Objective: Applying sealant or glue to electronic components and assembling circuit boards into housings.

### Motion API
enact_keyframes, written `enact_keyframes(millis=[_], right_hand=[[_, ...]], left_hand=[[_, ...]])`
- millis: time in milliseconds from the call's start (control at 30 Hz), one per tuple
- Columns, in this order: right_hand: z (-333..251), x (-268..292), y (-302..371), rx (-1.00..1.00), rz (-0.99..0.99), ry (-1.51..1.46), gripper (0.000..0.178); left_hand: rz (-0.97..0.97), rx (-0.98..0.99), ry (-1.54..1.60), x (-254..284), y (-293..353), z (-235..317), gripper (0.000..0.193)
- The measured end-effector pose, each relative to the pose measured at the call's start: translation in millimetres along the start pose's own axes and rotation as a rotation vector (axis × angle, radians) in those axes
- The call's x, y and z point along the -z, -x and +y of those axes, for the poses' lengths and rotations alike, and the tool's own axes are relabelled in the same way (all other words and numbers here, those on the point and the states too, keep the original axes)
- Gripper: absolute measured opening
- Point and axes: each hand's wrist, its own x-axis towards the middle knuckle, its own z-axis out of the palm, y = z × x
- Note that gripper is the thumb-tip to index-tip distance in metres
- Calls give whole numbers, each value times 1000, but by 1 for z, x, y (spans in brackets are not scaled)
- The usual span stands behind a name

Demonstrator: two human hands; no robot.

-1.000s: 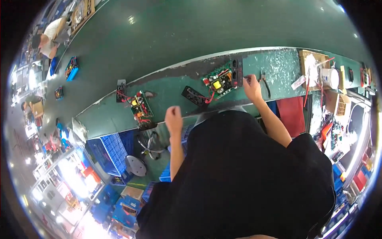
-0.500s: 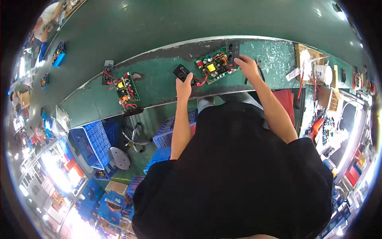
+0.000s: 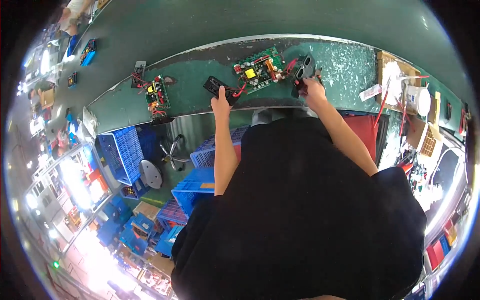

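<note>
Scuffed green bench (image 3: 192,97) crossed the view, with a circuit board (image 3: 257,70) at twelve o'clock. At the board's eight o'clock, the left hand (image 3: 220,100) pinched a black panel (image 3: 214,85), thumb on top. At its three o'clock, the right hand (image 3: 314,90) had its fingers closed on a tilted dark plate (image 3: 304,69). Another board (image 3: 157,93) lay toward nine.
</note>
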Motion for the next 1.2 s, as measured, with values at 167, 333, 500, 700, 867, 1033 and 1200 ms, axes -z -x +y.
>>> enact_keyframes(millis=[167,333,500,700,867,1033,1200], right_hand=[[-2,-9,1,-144,-63,3,11],[-12,3,-2,-215,-60,71,11],[-38,1,14,-162,3,209,18],[-54,-27,10,594,308,1029,51],[-54,-43,13,816,201,1148,65],[-22,-3,-17,651,215,1051,64],[-32,3,-27,409,355,1280,70]], left_hand=[[-28,-51,143,-2,11,-24,41],[-62,-20,183,-1,25,-26,35],[41,-222,160,-8,27,-17,28],[13,-268,150,7,-2,-13,29],[35,-212,-138,-3,17,16,32],[-12,-161,177,-10,2,-23,36],[-6,-144,162,2,2,-28,44]])
